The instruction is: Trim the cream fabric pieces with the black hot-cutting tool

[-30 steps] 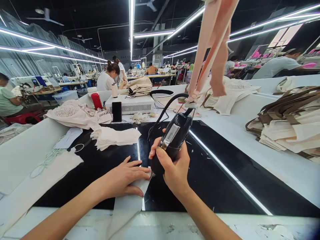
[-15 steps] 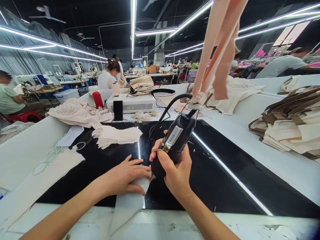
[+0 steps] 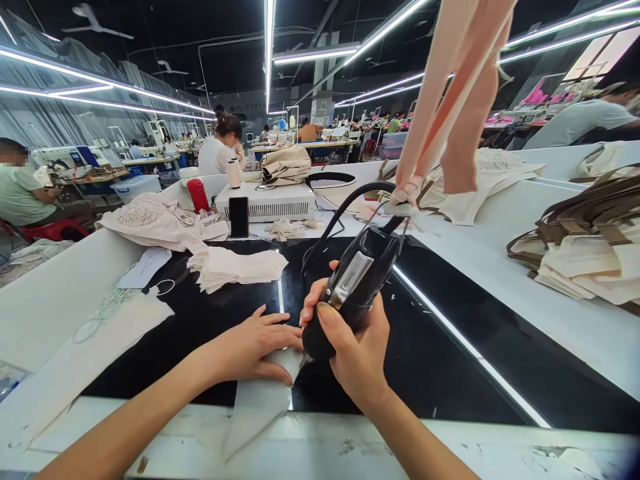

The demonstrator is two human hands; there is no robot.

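Note:
My right hand (image 3: 357, 340) is wrapped around a black corded hand tool (image 3: 350, 280) with a shiny metal plate on its side. Pink cloth strips (image 3: 450, 113) hold the tool from above, and it stands tilted. Flat on the black glossy work surface (image 3: 430, 360), my left hand (image 3: 255, 350) rests with fingers spread on a sheer white piece of fabric (image 3: 263, 410). That fabric hangs over the table's front edge. The tool's rounded lower end is beside my left fingertips; its tip is mostly hidden.
Behind lie a stack of cream fabric pieces (image 3: 240, 267), a phone (image 3: 239, 217), a vented white box (image 3: 270, 202) and a red bottle (image 3: 198, 195). A long pale fabric strip (image 3: 105, 360) lies left. Brown-strapped cream pieces (image 3: 580, 247) are piled right. Co-workers sit beyond.
The view has shifted slightly, so the surroundings sit a little differently. Both hands, the tool and the sheer fabric keep nearly the same positions relative to each other.

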